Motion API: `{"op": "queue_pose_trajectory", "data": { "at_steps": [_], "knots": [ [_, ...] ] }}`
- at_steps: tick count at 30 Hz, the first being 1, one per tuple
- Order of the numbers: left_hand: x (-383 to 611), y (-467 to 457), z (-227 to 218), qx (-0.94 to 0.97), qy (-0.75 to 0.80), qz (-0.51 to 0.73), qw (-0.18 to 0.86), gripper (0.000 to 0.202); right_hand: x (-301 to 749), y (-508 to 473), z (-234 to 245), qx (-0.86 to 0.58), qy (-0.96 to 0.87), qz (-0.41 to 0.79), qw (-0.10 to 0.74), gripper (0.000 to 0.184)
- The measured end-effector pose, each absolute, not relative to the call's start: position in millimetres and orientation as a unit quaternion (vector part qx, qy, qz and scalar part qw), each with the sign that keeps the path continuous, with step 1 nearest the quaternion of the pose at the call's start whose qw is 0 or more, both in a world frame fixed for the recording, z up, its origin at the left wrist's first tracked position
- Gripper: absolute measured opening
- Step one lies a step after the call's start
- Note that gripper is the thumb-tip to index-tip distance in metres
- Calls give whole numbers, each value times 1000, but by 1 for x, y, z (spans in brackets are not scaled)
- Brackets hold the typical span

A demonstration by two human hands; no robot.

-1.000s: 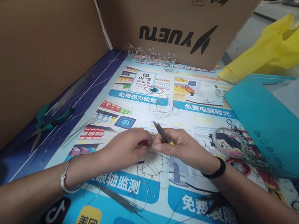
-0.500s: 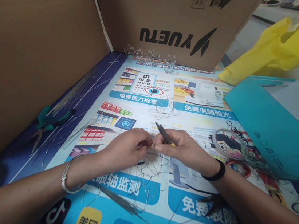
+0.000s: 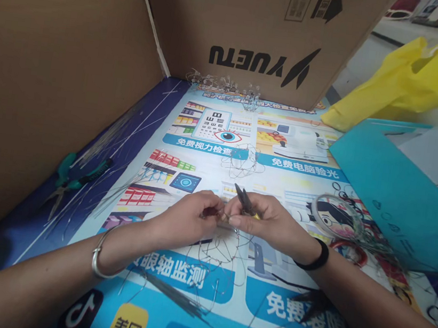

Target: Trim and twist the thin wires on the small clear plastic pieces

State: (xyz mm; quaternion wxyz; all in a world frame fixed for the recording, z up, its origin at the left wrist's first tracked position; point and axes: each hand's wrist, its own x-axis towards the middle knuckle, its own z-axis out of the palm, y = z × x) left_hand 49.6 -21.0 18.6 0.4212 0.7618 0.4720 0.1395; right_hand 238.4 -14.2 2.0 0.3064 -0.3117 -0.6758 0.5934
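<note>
My left hand (image 3: pixel 187 219) and my right hand (image 3: pixel 266 221) meet at the middle of a printed poster mat (image 3: pixel 205 146). Both pinch the top of a thin wire mesh piece (image 3: pixel 218 250) that hangs down below the fingers. My right hand also grips small pliers (image 3: pixel 245 201) with a yellow handle, their dark tips pointing up and away. A silver bangle is on my left wrist, a black band on my right.
A second wire mesh piece (image 3: pixel 243 162) lies further back. Teal-handled pliers (image 3: pixel 74 180) and loose straight wires lie at the left by a cardboard wall. A cardboard box (image 3: pixel 261 29) stands behind, a yellow bag (image 3: pixel 408 76) and a teal folder (image 3: pixel 393 192) at the right, with wire coils (image 3: pixel 337 214).
The hands stay pinched on the wire piece with hardly any movement. The view has tilted slightly, so everything sits a little lower and to the right.
</note>
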Motion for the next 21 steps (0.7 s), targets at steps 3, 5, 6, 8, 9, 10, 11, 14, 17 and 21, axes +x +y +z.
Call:
{"op": "queue_pose_trajectory", "data": {
  "at_steps": [3, 5, 6, 8, 9, 10, 11, 14, 17, 21],
  "knots": [
    [50, -20, 19, 758, 457, 144, 442, 16, 238, -14, 2, -312, -674, 596, 307, 17],
    [49, -20, 19, 762, 445, 146, 447, 17, 237, -14, 1, -310, -670, 600, 307, 17],
    [49, -20, 19, 764, 441, 146, 448, 17, 237, -14, 1, -309, -669, 602, 306, 17],
    [48, -20, 19, 765, 435, 146, 451, 16, 237, -15, 2, -306, -667, 606, 307, 17],
    [47, -21, 19, 764, 433, 148, 455, 15, 237, -15, 2, -304, -666, 608, 308, 17],
    [47, -21, 19, 762, 429, 150, 461, 13, 237, -15, 2, -302, -664, 610, 309, 17],
    [46, -21, 19, 759, 427, 151, 467, 12, 237, -15, 2, -300, -663, 612, 311, 17],
    [46, -22, 20, 751, 424, 146, 486, 13, 238, -15, 1, -292, -658, 620, 313, 18],
    [46, -22, 20, 751, 430, 145, 479, 11, 239, -14, 1, -285, -662, 621, 309, 16],
    [47, -22, 18, 761, 441, 150, 451, 9, 237, -15, 1, -295, -673, 610, 296, 17]
  ]
}}
